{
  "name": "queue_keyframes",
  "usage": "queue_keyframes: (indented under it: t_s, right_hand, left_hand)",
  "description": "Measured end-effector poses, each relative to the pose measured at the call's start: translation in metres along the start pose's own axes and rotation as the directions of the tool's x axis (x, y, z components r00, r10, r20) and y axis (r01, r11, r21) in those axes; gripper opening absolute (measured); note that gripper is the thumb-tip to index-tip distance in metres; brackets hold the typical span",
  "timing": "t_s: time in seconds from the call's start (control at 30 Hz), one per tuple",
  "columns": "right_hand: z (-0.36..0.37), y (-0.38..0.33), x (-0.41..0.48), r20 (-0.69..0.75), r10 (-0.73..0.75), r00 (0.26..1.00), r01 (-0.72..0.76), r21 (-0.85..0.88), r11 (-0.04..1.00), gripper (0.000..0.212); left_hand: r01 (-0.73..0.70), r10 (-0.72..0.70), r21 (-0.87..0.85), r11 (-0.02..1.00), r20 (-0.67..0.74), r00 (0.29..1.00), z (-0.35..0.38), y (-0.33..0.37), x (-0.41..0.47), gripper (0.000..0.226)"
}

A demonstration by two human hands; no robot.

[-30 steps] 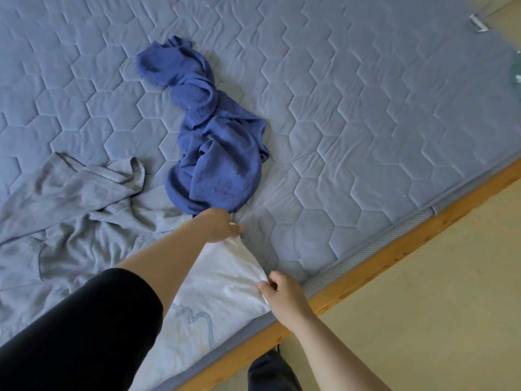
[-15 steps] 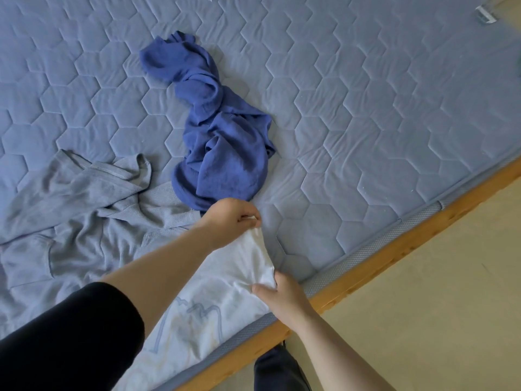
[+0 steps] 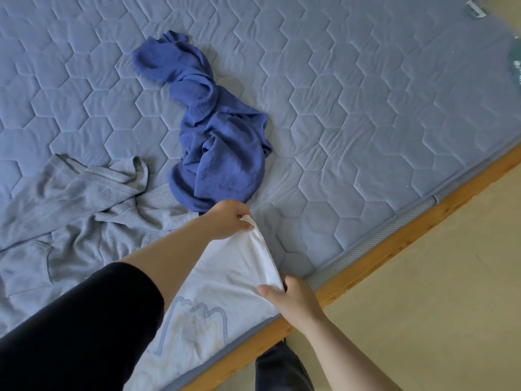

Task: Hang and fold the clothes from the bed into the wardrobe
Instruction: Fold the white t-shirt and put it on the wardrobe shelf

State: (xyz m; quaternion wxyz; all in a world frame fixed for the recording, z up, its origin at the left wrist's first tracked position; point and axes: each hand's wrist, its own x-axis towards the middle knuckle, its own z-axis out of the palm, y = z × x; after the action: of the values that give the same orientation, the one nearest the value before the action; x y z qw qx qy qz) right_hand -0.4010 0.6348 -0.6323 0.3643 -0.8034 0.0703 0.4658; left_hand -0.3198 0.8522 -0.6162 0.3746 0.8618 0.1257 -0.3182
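Observation:
A white T-shirt (image 3: 225, 280) with a faint blue print lies on the near edge of the bed. My left hand (image 3: 228, 218) pinches its far corner. My right hand (image 3: 293, 300) grips the same edge nearer the bed's rim, and the hem between them is lifted off the mattress. A crumpled dark blue garment (image 3: 217, 136) lies just beyond my left hand. A grey garment (image 3: 73, 218) is spread out to the left, partly under my left arm.
The blue quilted mattress (image 3: 366, 108) fills most of the view, with a wooden bed frame (image 3: 423, 218) along its near right edge. Beige floor (image 3: 437, 306) lies to the right. A small pale object (image 3: 476, 8) sits at the far top right corner.
Both hands have taken hold of the white T-shirt's edge and raised it from flat on the mattress into a taut lifted hem. The blue and grey garments have not moved.

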Motion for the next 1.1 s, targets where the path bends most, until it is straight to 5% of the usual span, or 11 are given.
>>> queue_keyframes:
  t_s: [0.13,0.53,0.67,0.8,1.1]
  right_hand:
    - [-0.004,0.003,-0.004,-0.005,0.015,1.000,-0.015,-0.034,0.999,0.044]
    - [-0.007,-0.044,-0.046,-0.035,-0.100,0.994,0.097,-0.079,0.992,0.026]
    - [0.008,-0.076,-0.068,-0.021,-0.188,0.982,0.182,-0.158,0.970,0.022]
    - [0.039,-0.103,-0.099,-0.037,-0.280,0.959,0.267,-0.204,0.942,0.038]
    - [0.143,-0.146,-0.166,-0.069,-0.442,0.894,0.409,-0.274,0.870,0.026]
  left_hand:
    - [-0.007,0.003,-0.086,0.996,-0.049,0.999,0.006,0.006,-0.005,0.017]
    - [-0.162,0.194,0.262,0.951,-0.099,0.976,-0.049,0.014,-0.058,0.020]
    - [-0.190,0.249,0.267,0.945,-0.206,0.946,-0.074,-0.013,-0.100,0.020]
    - [-0.197,0.263,0.245,0.949,-0.273,0.926,-0.093,-0.046,-0.145,0.022]
    - [-0.202,0.293,0.325,0.924,-0.264,0.919,-0.139,-0.133,-0.259,0.017]
